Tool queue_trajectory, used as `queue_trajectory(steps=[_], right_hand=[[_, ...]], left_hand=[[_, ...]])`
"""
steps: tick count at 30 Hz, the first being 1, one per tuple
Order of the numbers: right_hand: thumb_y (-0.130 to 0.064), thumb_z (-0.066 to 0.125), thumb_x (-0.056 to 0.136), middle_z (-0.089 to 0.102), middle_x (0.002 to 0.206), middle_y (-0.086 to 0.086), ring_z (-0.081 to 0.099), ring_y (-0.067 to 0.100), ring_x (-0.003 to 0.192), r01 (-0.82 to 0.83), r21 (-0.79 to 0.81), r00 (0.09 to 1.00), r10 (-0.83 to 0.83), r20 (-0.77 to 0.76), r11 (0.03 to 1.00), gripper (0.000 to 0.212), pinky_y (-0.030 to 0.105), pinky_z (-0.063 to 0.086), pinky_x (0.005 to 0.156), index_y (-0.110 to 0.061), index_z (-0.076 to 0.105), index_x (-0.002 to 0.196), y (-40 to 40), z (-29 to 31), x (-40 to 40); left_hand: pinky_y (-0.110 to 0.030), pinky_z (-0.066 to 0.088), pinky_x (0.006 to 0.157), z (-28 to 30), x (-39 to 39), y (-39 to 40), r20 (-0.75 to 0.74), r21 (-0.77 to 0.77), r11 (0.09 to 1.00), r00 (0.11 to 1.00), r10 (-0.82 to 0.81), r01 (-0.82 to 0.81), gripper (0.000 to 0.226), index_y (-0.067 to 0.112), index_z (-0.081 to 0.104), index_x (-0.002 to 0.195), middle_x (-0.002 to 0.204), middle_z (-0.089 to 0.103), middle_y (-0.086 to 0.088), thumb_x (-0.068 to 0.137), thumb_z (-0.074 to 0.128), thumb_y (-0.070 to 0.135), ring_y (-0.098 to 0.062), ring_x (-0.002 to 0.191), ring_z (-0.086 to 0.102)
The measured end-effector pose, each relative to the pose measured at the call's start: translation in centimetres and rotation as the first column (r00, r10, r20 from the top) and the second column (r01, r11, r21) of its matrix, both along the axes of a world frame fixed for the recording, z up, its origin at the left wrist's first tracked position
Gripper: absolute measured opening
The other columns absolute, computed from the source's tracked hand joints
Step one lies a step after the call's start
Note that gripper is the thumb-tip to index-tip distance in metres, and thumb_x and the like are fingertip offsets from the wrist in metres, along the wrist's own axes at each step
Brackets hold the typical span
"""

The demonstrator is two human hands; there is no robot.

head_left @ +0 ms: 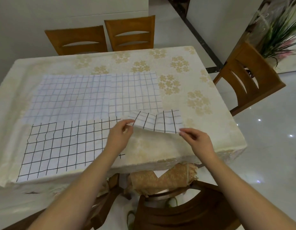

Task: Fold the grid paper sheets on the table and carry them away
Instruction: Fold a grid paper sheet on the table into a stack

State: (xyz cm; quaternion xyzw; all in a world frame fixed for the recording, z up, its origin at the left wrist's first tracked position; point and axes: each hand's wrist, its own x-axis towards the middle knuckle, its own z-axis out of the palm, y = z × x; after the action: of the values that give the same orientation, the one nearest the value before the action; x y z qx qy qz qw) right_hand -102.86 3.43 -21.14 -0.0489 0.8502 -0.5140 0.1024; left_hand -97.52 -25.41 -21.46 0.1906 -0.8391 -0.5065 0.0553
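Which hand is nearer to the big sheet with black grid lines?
Left. The left hand lies over the right edge of the black-grid sheet; the right hand is well off to its right.

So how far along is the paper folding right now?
Early. Nothing looks finished or carried off. In hand: the left hand and right hand pinch the near corners of the front-right grid sheet, lifting its edge off the tablecloth. Left: the bold-lined front-left sheet, the back-left sheet and back-right sheet all lie flat, unfolded.
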Motion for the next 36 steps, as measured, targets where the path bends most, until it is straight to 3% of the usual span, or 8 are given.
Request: queue_trajectory(steps=[5,9,13,17,23,30,33,36], right_hand=[[-0.034,0.060,0.094,0.071,0.101,-0.012,0.064,0.004,0.098,0.035,0.014,0.954,-0.038,0.298,0.999,0.024,0.025,0.050,0.089,-0.022,0.071,0.111,0.1,-5.6,3.7],[-0.033,0.056,0.096,0.066,0.115,-0.005,0.060,0.011,0.108,0.048,0.017,0.891,-0.050,0.451,0.999,0.019,0.036,0.049,0.099,-0.027,0.065,0.112,0.1,-8.4,5.2],[-0.036,0.053,0.097,0.060,0.126,-0.004,0.055,0.016,0.118,0.057,0.019,0.870,-0.059,0.490,0.998,0.030,0.042,0.044,0.106,-0.026,0.061,0.124,-0.1,-9.2,5.6],[-0.035,0.050,0.099,0.056,0.124,-0.007,0.052,0.017,0.120,0.099,0.002,0.856,-0.086,0.510,0.995,0.038,0.042,0.042,0.108,-0.019,0.055,0.133,-0.2,-8.5,5.6],[-0.042,0.049,0.096,0.064,0.122,-0.004,0.060,0.013,0.113,0.119,-0.094,0.848,-0.053,0.527,0.988,0.037,0.043,0.046,0.104,-0.027,0.055,0.130,0.1,-9.1,5.6],[-0.027,0.047,0.101,0.067,0.111,0.002,0.064,0.017,0.104,0.242,-0.200,0.795,-0.076,0.602,0.949,0.033,0.029,0.052,0.091,-0.013,0.053,0.130,-0.8,-9.0,6.0],[-0.030,0.049,0.099,0.066,0.113,0.018,0.063,0.031,0.108,0.259,-0.227,0.782,-0.066,0.619,0.939,0.027,0.037,0.053,0.094,-0.016,0.061,0.120,-0.9,-9.1,6.1],[-0.029,0.049,0.100,0.054,0.123,0.031,0.052,0.045,0.116,0.263,-0.235,0.759,-0.050,0.650,0.936,0.017,0.048,0.045,0.100,-0.023,0.065,0.100,-0.8,-9.6,5.9]], left_hand=[[-0.028,0.045,0.089,-6.1,2.9,2.7,0.267,0.087,0.993,0.962,0.057,-0.083,0.029,0.021,0.062,0.126,0.125,0.058,-0.002,0.099,0.051,0.022,-0.015,0.106,0.055],[-0.030,0.046,0.094,-8.9,3.9,3.6,0.391,0.065,0.981,0.909,0.142,-0.182,0.024,0.018,0.068,0.116,0.125,0.063,-0.004,0.097,0.053,0.021,-0.019,0.110,0.057],[-0.026,0.046,0.081,-9.4,4.2,3.6,0.369,0.001,0.977,0.908,0.197,-0.213,0.021,0.018,0.067,0.113,0.120,0.065,-0.007,0.092,0.062,0.017,-0.014,0.093,0.057],[-0.027,0.045,0.087,-9.0,4.2,3.6,0.310,-0.049,0.982,0.932,0.186,-0.180,0.028,0.019,0.062,0.119,0.126,0.062,-0.006,0.092,0.062,0.014,-0.021,0.112,0.059],[-0.021,0.047,0.071,-6.8,4.4,5.6,0.099,-0.112,0.988,0.989,0.113,-0.102,0.035,0.025,0.056,0.128,0.113,0.060,0.011,0.095,0.057,0.015,0.001,0.080,0.055],[-0.015,0.049,0.081,-6.5,4.6,11.1,0.120,-0.186,0.955,0.970,-0.213,0.233,0.036,0.037,0.051,0.129,0.110,0.058,0.020,0.094,0.056,0.029,0.001,0.094,0.057],[-0.026,0.042,0.103,-7.5,4.9,12.9,0.200,-0.194,0.891,0.905,-0.374,0.411,0.047,0.035,0.043,0.139,0.136,0.050,0.016,0.094,0.053,0.044,-0.004,0.124,0.047],[-0.025,0.040,0.105,-8.2,5.8,12.7,0.180,-0.208,0.899,0.918,-0.352,0.385,0.044,0.034,0.044,0.139,0.140,0.048,0.014,0.097,0.047,0.046,-0.004,0.126,0.045]])
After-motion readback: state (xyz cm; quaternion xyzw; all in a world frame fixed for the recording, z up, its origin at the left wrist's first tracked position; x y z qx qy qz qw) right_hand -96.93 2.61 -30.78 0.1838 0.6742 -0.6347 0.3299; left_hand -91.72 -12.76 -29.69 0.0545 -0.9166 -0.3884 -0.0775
